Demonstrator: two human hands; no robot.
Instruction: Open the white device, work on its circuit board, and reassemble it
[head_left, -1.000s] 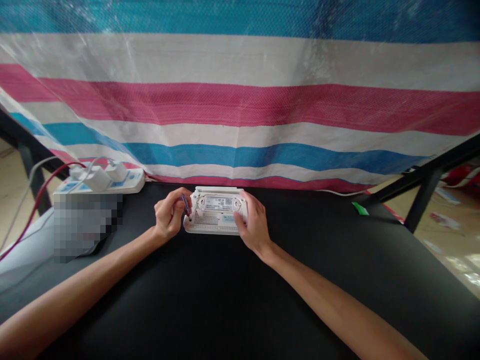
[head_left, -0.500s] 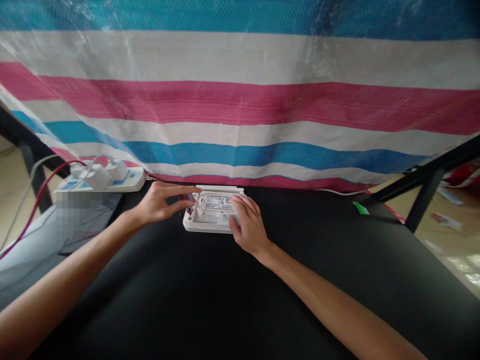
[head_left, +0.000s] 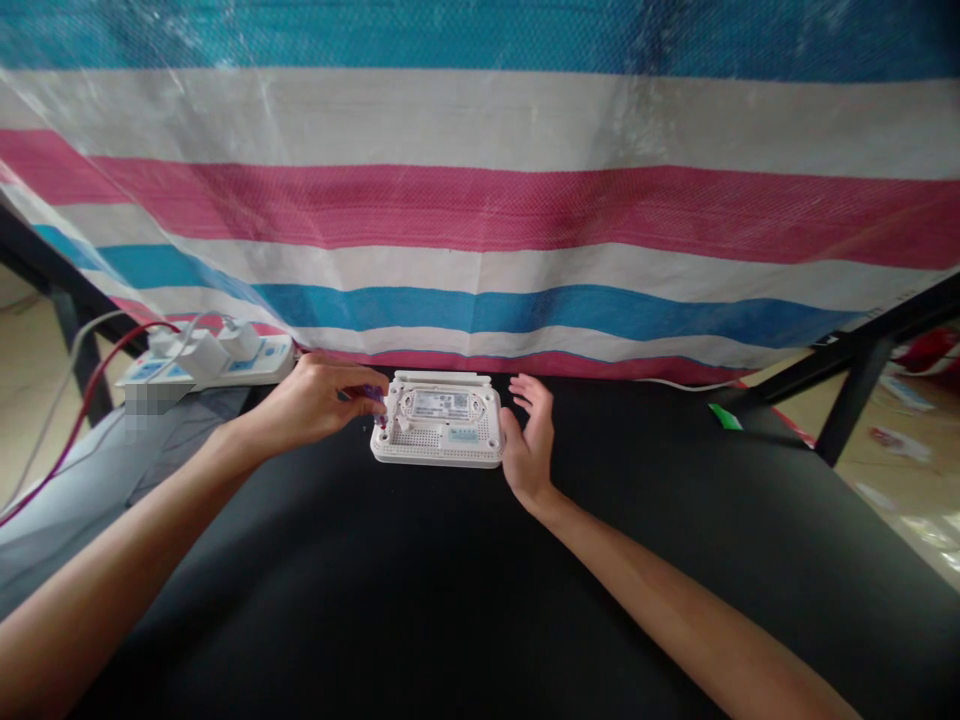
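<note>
A white plastic router [head_left: 420, 457] lies flat on the smooth, matt black table [head_left: 450, 580], close to the middle of its far edge. It is a shallow rectangle with rounded corners, its face pierced by rows of tiny holes, with round sockets at the corners, a long oval hollow framing a glossy printed label [head_left: 439, 404] and a pale blue sticker [head_left: 463, 434] nearer the person. A slim white bar runs along its far side. The left hand [head_left: 319, 398] has its thumb and fingers pinched around the purple, shiny handle of a small screwdriver [head_left: 373, 393], which stands steeply over the router's near-left corner socket; whether the tip sits in a screw cannot be told. The right hand [head_left: 529, 440] is loosely cupped with its fingers spread and curved upward, gripping nothing, its thumb close by the router's right end; whether they touch is unclear. Toward the table's far left corner sits a long white power strip [head_left: 274, 358] with blue panels, crowded with blocky white plugs [head_left: 204, 353], while a thin, round red cable [head_left: 97, 372] curves down to the left. Near the far right corner lies a crinkled green wrapper [head_left: 724, 416]. Behind the far edge hangs a woven plastic sheet [head_left: 480, 205], creased and faintly glossy, in broad blue, white and pinkish-red stripes, between black bars [head_left: 855, 395].
</note>
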